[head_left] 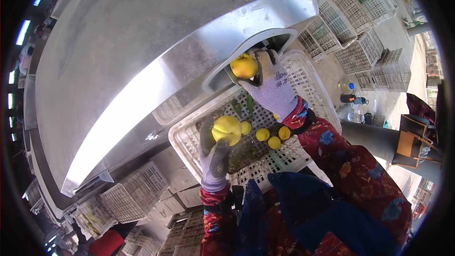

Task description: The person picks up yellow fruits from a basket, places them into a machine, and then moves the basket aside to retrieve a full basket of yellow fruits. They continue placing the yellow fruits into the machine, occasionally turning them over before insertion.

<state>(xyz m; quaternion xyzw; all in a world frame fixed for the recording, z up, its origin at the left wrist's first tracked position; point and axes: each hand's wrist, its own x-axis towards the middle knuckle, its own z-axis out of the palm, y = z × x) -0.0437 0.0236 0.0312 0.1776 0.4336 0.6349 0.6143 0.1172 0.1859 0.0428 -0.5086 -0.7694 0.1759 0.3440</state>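
Both of my hands wear light purple work gloves with dark grey palms and fingers. My left hand [214, 154] is closed around a large yellow peach [227, 130] above a white plastic crate [258, 173]. Farther up, my right hand [271, 83] grips another yellow peach [244, 67] with an orange tinge, at the mouth of a grey bin [215, 79] fixed under the table rim. Inside the crate lie several smaller yellow fruits [274, 142] and a few green leaves [250, 103]. Part of the crate's inside is hidden behind my hands.
A metal table [118, 33] with a shiny raised rim [189, 50] curves across the left and top. Stacked white crates [358, 52] stand at the upper right, and more crates [135, 194] at the lower left. Bottles [354, 99] and a wooden chair [411, 137] are on the right.
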